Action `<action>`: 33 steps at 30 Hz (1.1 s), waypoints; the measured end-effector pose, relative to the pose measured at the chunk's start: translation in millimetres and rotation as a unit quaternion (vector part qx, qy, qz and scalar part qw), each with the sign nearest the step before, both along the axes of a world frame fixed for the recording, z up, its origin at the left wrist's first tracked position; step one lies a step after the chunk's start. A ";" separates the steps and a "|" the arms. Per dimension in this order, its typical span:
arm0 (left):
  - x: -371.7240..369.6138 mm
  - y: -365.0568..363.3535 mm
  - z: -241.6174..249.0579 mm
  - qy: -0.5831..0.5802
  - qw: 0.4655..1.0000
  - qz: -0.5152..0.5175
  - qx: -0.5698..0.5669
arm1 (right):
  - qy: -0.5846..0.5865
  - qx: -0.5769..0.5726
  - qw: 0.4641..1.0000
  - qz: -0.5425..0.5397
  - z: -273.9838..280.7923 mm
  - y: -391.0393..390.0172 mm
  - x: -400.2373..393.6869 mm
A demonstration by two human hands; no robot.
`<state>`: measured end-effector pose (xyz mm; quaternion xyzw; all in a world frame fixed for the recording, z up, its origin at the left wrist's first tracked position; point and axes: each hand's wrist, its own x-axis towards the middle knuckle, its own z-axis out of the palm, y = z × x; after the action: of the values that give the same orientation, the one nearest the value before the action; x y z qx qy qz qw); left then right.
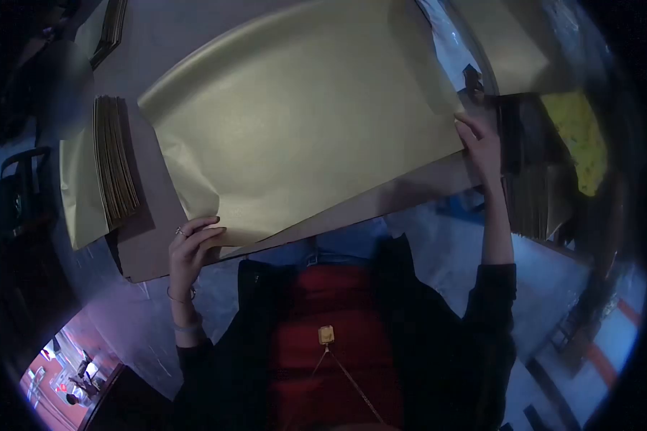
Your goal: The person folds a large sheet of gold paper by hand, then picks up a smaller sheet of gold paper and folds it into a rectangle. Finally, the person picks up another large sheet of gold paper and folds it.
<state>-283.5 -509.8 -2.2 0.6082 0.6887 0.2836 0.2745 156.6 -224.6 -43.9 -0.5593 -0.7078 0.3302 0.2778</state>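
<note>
A large sheet of gold-coloured paper [302,122] spans the middle of the head view, its near edge slanting up to the right. My left hand [190,248] pinches the near left corner between thumb and fingers; the paper is creased and bent beside it. At the near right corner, my right hand [479,144] grips the sheet's edge, thumb and fingers closed on it. Beneath the sheet lies the brown table top [438,183], whose front edge shows below the paper.
On the table's left stands a stack of folded gold-brown paper [115,161], with another stack [109,32] behind it. To the right are more gold sheets [507,47], a yellow piece [576,140] and a further stack [535,201]. A dark chair [25,179] is at far left.
</note>
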 end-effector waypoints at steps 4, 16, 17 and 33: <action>-0.2 0.5 -0.4 0.018 1.000 0.002 0.000 | -0.016 -0.031 0.999 -0.005 0.6 0.4 -0.7; 1.1 1.7 7.2 0.046 0.999 -0.006 -0.025 | -0.042 0.025 0.999 0.003 -4.6 -3.0 -6.0; 0.9 1.7 7.3 0.059 0.998 -0.011 -0.026 | -0.043 0.032 0.999 0.011 -8.3 -1.3 -4.5; -3.5 -4.4 -3.3 0.032 0.999 -0.004 -0.020 | -0.078 0.070 0.994 0.031 -4.0 -4.0 -6.1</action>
<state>-287.0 -514.2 -5.5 0.6144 0.6998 0.2494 0.2657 150.5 -228.6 -47.9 -0.5405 -0.7657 0.2436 0.2496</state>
